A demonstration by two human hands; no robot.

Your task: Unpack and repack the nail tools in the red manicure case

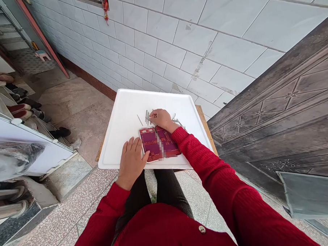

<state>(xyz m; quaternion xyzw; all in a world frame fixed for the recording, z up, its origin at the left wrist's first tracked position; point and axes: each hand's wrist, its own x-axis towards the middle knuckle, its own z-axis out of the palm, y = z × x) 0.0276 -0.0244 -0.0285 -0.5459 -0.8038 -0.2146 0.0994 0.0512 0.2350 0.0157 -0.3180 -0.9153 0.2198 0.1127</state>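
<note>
An open dark-red case [150, 147] with elastic loops inside lies on the white tabletop [125, 106]; it looks like a manicure kit case. My left hand [131, 157] rests flat along its left edge, thumb on the lining and fingers stretched out. Beyond the case, my right hand [162, 119] is closed in a pinch, its fingertips beside thin metal tools [147, 115]. Whatever is between those fingertips is too small to make out. One slim metal stick [140, 120] lies apart to the left. More metal tools [179, 123] are partly hidden behind my right wrist.
A white tiled wall [155, 47] rises behind the table, and a dark patterned metal door [283, 107] stands at the right. Shoes [20, 111] sit on a rack at the left. My legs [167, 188] are under the table's near edge.
</note>
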